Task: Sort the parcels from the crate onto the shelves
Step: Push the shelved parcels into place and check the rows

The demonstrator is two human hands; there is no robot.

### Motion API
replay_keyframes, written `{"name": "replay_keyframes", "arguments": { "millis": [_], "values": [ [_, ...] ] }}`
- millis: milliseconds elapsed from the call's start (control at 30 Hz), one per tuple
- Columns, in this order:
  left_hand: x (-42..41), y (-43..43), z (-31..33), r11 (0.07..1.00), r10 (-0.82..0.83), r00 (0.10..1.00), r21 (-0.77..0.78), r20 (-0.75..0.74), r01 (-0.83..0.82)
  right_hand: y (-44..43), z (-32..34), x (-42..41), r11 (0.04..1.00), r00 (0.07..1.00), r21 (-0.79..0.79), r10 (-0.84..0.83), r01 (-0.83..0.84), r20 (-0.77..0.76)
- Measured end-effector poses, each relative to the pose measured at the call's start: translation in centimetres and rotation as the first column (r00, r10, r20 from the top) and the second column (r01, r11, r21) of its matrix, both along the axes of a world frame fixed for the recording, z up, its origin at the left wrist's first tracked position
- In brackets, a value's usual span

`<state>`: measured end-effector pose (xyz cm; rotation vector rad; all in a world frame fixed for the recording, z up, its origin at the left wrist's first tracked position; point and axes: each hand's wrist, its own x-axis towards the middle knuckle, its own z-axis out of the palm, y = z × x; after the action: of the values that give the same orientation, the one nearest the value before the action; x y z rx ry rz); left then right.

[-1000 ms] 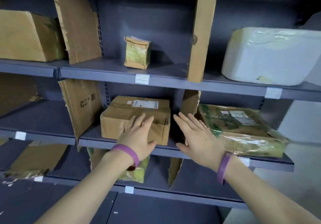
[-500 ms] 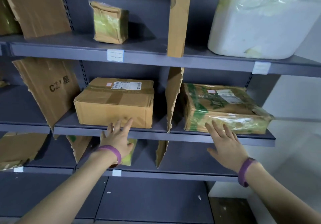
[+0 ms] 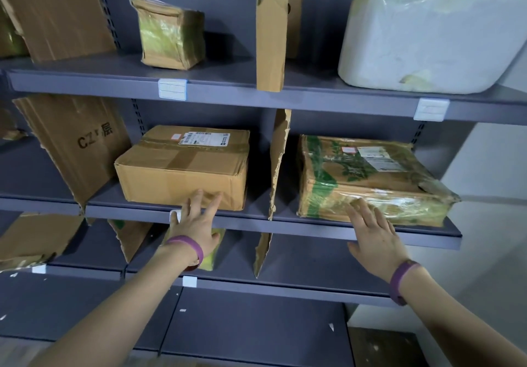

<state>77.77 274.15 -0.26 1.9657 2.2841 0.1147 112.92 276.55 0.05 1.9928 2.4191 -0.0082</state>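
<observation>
A brown cardboard parcel [image 3: 182, 167] with a white label lies on the middle shelf [image 3: 313, 225]. My left hand [image 3: 196, 224] is spread open in front of its lower front face, fingertips at the box. To the right, past a torn cardboard divider [image 3: 278, 164], sits a flat parcel wrapped in green-printed plastic [image 3: 368, 178]. My right hand [image 3: 373, 238] is open just below its front edge, holding nothing. A small tape-wrapped parcel [image 3: 172, 33] stands on the upper shelf [image 3: 228, 93]. No crate is in view.
A big white foam box [image 3: 427, 30] fills the upper shelf's right side. Upright cardboard dividers [image 3: 269, 30] split the shelves into bays. A yellow-green parcel [image 3: 211, 255] shows behind my left wrist on the lower shelf [image 3: 256, 284]. A pale wall lies to the right.
Both hands have drawn back from the brown parcel toward the shelf edge and spread apart, the right one shifting to the wrapped parcel. The view has moved closer and slightly left.
</observation>
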Motion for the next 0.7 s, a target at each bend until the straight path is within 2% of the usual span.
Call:
{"name": "replay_keyframes", "arguments": {
  "millis": [267,533,700],
  "values": [
    [-1.3,1.2,-0.8,0.999,0.044,0.996,0.029,0.079,-0.047,1.6,-1.5,1.0,0.999,0.996,-0.036,0.003,-0.007,-0.089],
    [-2.1,1.9,-0.9,0.992,0.120,0.984,0.028,0.132,-0.125,2.6,-1.5,1.4,0.999,0.990,0.034,-0.001,0.005,-0.141],
    [-1.0,1.2,-0.5,0.993,0.107,0.988,0.038,0.112,-0.112,2.0,-0.9,1.4,0.999,0.997,0.011,-0.038,0.039,-0.065]
  ]
}}
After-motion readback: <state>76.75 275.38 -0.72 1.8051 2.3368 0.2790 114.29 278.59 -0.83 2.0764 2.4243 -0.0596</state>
